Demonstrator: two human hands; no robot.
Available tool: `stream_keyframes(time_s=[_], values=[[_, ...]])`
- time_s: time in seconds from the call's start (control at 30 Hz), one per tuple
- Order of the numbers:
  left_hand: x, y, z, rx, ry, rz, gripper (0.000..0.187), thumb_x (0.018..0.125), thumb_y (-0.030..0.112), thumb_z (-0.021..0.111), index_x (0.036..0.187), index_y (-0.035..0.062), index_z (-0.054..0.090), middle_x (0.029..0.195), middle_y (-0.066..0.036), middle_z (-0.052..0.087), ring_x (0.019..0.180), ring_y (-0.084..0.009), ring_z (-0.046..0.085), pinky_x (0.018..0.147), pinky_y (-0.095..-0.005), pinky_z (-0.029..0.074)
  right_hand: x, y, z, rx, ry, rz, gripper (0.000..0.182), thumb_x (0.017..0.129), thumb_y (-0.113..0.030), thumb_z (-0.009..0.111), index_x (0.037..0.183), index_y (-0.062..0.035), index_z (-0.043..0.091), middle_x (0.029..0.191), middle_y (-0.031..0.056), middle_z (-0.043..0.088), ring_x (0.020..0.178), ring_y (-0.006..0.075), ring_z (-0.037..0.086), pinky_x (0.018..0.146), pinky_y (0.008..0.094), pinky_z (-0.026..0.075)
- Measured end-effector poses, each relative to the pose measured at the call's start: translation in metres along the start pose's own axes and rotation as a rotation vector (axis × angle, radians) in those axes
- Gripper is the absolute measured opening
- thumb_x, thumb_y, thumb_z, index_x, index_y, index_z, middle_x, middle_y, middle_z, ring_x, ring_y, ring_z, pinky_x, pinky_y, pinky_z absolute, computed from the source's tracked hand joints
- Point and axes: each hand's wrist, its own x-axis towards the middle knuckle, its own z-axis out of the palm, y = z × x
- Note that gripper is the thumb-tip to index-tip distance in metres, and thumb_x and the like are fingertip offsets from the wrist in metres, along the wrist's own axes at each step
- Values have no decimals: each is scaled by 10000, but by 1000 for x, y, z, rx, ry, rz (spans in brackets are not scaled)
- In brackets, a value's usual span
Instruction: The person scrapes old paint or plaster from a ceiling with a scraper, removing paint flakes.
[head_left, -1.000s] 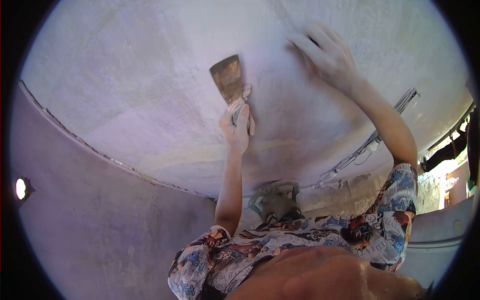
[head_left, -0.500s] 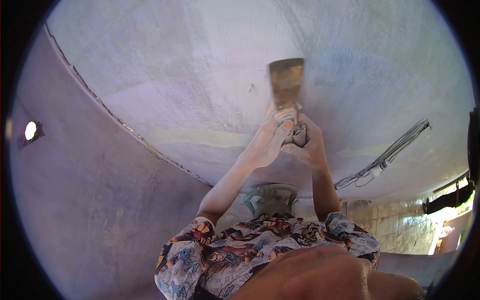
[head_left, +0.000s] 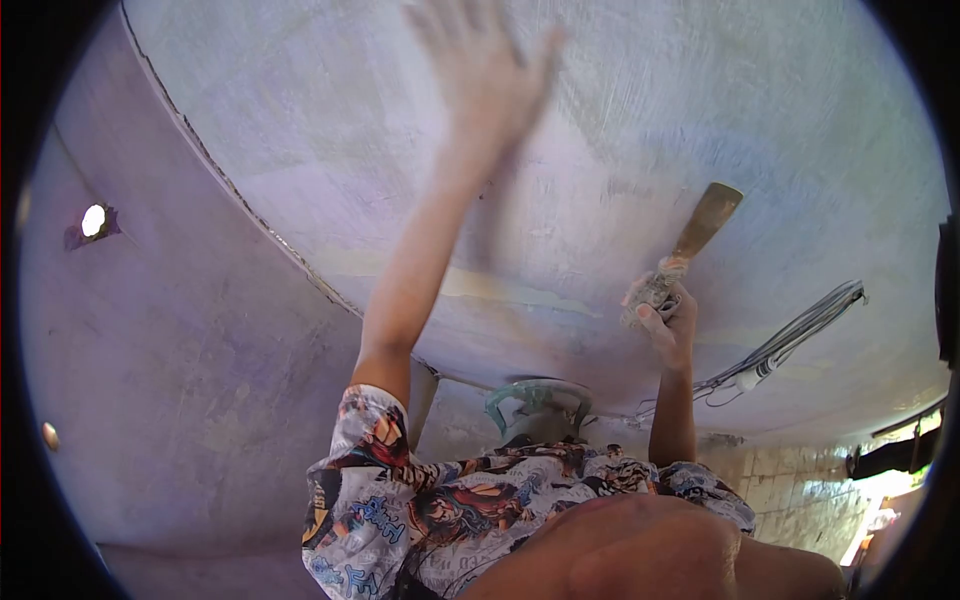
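Observation:
My left hand (head_left: 485, 75) is raised high on the left, back toward me, with fingers spread and blurred by motion. It is over the pale, patchy plastered surface (head_left: 330, 180) and holds nothing. My right hand (head_left: 667, 318) grips a putty knife (head_left: 708, 218) by its wrapped, dusty handle, the worn brown blade tilted up to the right. A folded greyish piece shows within the same fingers, partly hidden. White dust coats both hands.
A coil of grey cable (head_left: 800, 330) with a white fitting hangs at right. A green plastic chair (head_left: 540, 405) shows beyond my patterned shirt. A purple wall (head_left: 200, 400) with a bright round light (head_left: 93, 220) lies left; a tiled wall (head_left: 790, 490) stands lower right.
My left hand has let go of the putty knife and moved up to the left, fingers spreading. My right hand has carried the knife right and slightly down, tilting its blade rightward.

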Motion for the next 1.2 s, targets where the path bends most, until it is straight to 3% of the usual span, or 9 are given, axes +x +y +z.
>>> stream_keyframes(time_s=[0.17,0.27,0.33,0.5,0.83,0.9,1.03,1.13,1.2], values=[[-122,77,1,-353,-547,697,582,846,230,601,1390,70,473,1514,-133,364,1446,-301,252,1185,-532,143,-16,-4,-18,56,67,16,359,856,-189,726,1082,48,580,906,107,667,761,132,614,674,257,502],[-165,96,-31,-859,-738,304,593,811,105,608,1387,54,475,1490,-146,399,1423,-268,314,1179,-474,212,-31,-7,-27,141,108,38,385,862,-225,724,1090,48,577,906,117,666,749,139,616,663,261,504],[-196,112,-49,-1341,-953,-316,661,789,30,596,1426,39,419,1457,-169,439,1393,-264,374,1155,-399,278,-38,-7,-31,154,130,103,390,863,-240,727,1084,44,577,917,112,666,771,130,613,684,259,502],[-256,152,-78,-1395,-1048,-812,737,797,34,647,1467,25,340,1229,-81,614,1117,-145,586,940,-305,479,-39,8,0,55,123,60,322,855,-170,725,1059,39,589,934,95,674,832,125,614,754,264,494],[-292,141,-102,-1363,-1023,-1179,647,806,-55,675,1396,20,420,1117,-75,653,1005,-119,620,866,-272,514,-43,25,24,-175,17,96,246,901,-82,628,1108,31,560,931,109,665,888,132,597,814,263,471],[-285,128,-114,-1226,-1289,-1127,532,833,-39,638,1330,-2,452,1185,-136,625,1094,-201,612,923,-343,493,-40,23,28,-94,60,73,259,910,-68,609,1139,32,540,907,97,650,826,128,595,752,252,475],[-311,90,-127,-1102,-1026,-843,202,856,8,620,1039,5,535,989,-130,608,948,-198,589,806,-341,481,-37,4,16,246,76,261,324,923,-66,615,1223,14,521,868,19,598,715,58,557,651,208,454],[-256,59,-134,-711,-1083,-506,193,844,124,646,906,28,491,875,-130,547,872,-294,564,763,-364,469,-30,4,14,-24,-20,141,324,951,-77,574,1253,15,500,801,-3,539,566,34,465,500,188,372],[-199,48,-130,-486,-928,24,286,774,223,696,889,38,511,892,-134,532,868,-330,552,754,-353,464,-25,-2,18,96,-43,201,325,963,-90,555,1264,19,493,783,-9,521,528,29,433,463,189,334]])
